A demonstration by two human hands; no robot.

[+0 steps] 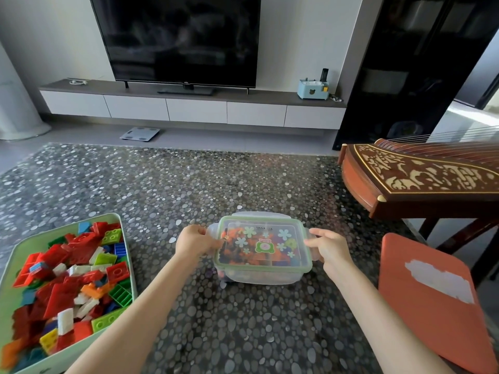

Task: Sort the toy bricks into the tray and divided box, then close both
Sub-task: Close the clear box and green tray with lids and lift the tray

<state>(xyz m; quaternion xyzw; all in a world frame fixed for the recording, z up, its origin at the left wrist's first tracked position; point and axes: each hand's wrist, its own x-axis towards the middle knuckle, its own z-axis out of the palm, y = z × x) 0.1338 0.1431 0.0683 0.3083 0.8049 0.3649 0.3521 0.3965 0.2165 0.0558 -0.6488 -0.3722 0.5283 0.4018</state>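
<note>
A clear divided box point(263, 275) stands in the middle of the pebble-patterned table, with its green-rimmed lid point(270, 225) on top and small bricks showing through. My left hand point(193, 242) grips the lid's left side flap. On the other side, my right hand point(328, 248) holds the right side flap. A pale green tray point(113, 220) at the left holds several loose toy bricks point(70, 282) in red, green, white, blue and orange; no lid is on it.
An orange flat panel point(432, 300) with a white patch lies at the table's right edge. A wooden zither point(421, 179) on a stand is at the back right. Beyond the table are a TV point(178, 41) and a low cabinet point(189, 109).
</note>
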